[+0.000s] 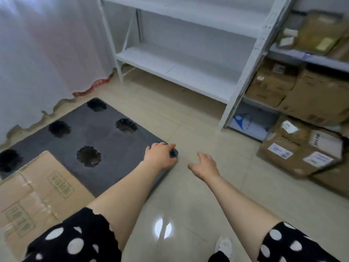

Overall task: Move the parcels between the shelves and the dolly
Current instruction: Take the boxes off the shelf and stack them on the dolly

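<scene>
A flat black dolly (117, 148) with several round holes lies on the tiled floor at the left. One brown cardboard parcel (34, 193) sits on its near left part. My left hand (160, 156) grips the dolly's right corner, fingers curled over the edge. My right hand (204, 164) hovers over the bare floor just right of that corner, fingers loosely spread, holding nothing. A parcel with white labels (300, 150) rests on the floor at the right. The white shelf unit (188, 72) at the back holds nothing.
A second shelf unit (309, 59) at the right is stacked with brown cardboard boxes (321, 103). A white curtain (47, 53) hangs along the left wall behind the dolly. Tiled floor (188, 205) stretches between dolly and shelves. My white shoe (223, 244) shows at the bottom.
</scene>
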Tool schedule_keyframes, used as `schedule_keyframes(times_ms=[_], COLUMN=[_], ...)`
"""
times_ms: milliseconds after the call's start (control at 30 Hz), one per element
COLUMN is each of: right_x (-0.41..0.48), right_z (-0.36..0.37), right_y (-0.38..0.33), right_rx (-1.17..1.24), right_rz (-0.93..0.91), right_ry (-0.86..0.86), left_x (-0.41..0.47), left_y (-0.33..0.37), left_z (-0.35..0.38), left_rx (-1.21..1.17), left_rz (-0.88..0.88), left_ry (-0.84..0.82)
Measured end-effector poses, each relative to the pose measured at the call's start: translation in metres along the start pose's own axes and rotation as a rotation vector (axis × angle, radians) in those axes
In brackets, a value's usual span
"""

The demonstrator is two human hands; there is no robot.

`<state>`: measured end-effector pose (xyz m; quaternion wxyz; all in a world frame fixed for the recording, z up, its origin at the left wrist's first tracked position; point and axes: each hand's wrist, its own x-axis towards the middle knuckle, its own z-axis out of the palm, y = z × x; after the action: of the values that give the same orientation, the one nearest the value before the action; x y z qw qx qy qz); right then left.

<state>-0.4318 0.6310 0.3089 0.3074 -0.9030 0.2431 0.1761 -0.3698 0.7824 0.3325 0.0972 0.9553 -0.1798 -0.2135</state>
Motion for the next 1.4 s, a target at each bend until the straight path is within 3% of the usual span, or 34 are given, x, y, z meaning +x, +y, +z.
schedule_keyframes(times_ms=[367,600,1067,1267,1400], right_x=[0.073,0.117,0.318,0.409,0.46], right_z=[-0.205,-0.296,-0.41,-0.423,-0.423], right_y=[0.273,0.396,0.544,0.619,0.676], right_rx=[0.318,0.46,0.445,0.546,0.487], right_rz=[0.304,0.438,0.608,0.743,0.79], right_ry=[0.17,0.251,0.259,0.248,0.223], left_x=[0.147,0.225,0.462,0.552,0.605], left_y=[0.336,0.486,0.648,0.689,0.712], left_z=[0.05,0.076,0.127,0.169,0.207], left_rx=[0.026,0.099,0.152,0.177,0.111], left_rz=[0.226,0.338,0.357,0.317,0.234], left_ry=[-0.134,-0.189,-0.281,-0.35,-0.35])
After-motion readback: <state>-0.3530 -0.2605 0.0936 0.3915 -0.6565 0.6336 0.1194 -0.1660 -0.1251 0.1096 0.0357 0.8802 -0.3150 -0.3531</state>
